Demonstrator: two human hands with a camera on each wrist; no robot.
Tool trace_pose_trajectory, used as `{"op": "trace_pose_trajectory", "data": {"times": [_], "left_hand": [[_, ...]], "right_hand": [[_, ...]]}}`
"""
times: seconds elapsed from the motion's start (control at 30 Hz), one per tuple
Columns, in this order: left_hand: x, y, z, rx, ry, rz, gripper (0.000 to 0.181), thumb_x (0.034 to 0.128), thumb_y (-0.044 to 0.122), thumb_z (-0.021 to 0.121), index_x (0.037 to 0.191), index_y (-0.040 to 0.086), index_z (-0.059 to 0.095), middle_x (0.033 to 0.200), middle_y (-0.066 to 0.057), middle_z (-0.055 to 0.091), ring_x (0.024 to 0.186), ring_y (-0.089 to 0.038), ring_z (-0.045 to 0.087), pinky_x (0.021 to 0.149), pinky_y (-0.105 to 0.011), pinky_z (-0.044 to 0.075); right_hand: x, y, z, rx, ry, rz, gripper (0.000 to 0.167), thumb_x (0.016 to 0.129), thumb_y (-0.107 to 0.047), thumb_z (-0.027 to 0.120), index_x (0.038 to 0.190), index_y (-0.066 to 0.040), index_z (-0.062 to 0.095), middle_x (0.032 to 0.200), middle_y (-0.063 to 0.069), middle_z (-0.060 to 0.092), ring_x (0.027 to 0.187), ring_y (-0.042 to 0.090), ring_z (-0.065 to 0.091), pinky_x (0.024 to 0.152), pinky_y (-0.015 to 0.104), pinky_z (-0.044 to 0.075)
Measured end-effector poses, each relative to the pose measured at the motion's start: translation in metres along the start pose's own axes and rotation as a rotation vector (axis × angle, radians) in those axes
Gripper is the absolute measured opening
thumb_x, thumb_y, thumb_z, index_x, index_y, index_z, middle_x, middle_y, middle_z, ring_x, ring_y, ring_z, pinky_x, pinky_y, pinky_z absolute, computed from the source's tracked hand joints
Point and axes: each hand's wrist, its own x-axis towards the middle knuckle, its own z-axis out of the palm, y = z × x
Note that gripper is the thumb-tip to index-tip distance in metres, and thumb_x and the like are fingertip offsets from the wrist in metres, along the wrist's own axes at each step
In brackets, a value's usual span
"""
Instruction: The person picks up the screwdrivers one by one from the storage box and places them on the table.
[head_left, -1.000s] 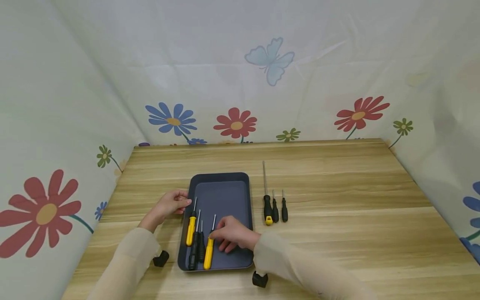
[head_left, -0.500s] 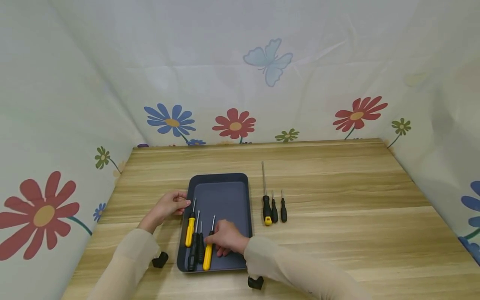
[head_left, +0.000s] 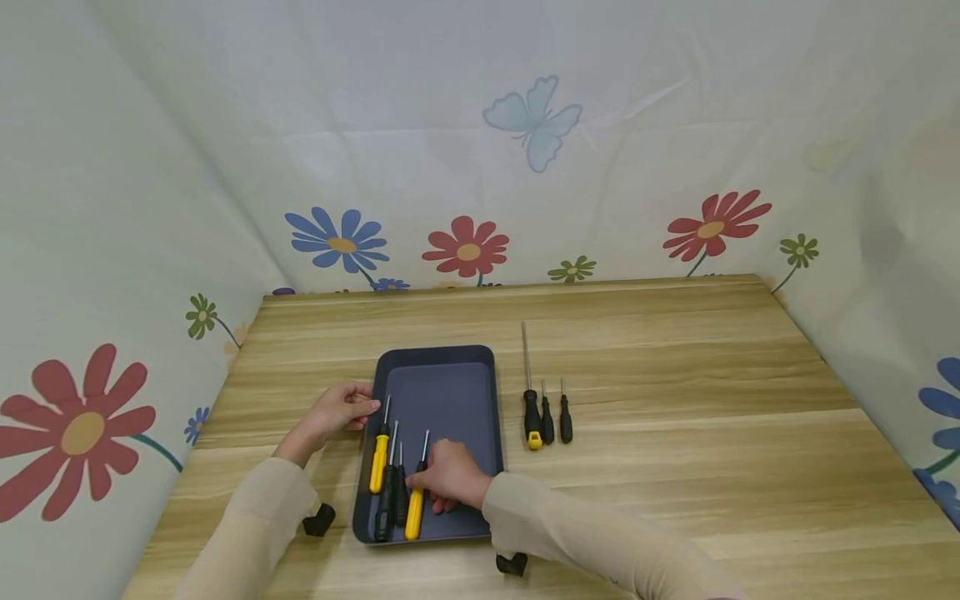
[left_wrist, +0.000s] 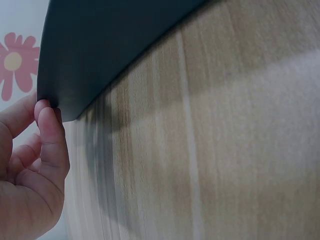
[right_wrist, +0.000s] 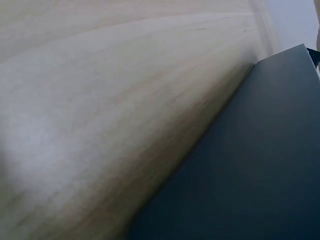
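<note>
A dark grey tray (head_left: 442,387) lies on the table, with several screwdrivers side by side in its near left part. My left hand (head_left: 336,414) pinches the tray's left rim between thumb and fingers; the left wrist view shows this hand (left_wrist: 42,160) at the tray's outer wall (left_wrist: 105,45). Inside the tray, my right hand (head_left: 453,475) holds a yellow-handled screwdriver (head_left: 414,517) near the top of its handle, shaft pointing away. To its left lie two black screwdrivers (head_left: 384,508) and another yellow-handled screwdriver (head_left: 378,463). The right wrist view shows only the tray wall (right_wrist: 240,160) and table.
Right of the tray, a long black screwdriver with a yellow handle end (head_left: 532,412) and two short black screwdrivers (head_left: 566,421) lie in a row on the wooden table (head_left: 690,433). A flower-printed white curtain (head_left: 420,150) surrounds the back and sides.
My right hand has shifted slightly left and nearer over the yellow-handled screwdriver, which hardly moves. The left hand stays at the tray's rim. The head view has drifted a little.
</note>
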Motion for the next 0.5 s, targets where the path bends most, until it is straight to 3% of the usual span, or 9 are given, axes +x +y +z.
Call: {"op": "trace_pose_trajectory", "data": {"times": [0.5], "left_hand": [[-0.0004,-0.0008,0.0005,0.01,0.008,-0.001,0.044,0.0859,0.018,0.057,0.117,-0.008,0.041,0.085,-0.004,0.051,0.066,-0.009,0.05,0.06,-0.021,0.048]], "right_hand": [[-0.0026,0.0,0.002,0.015,0.052,0.019,0.036,0.074,-0.015,0.067,0.046,-0.009,0.045,0.043,0.011,0.055,0.034,0.017,0.054,0.034,0.031,0.044]]}}
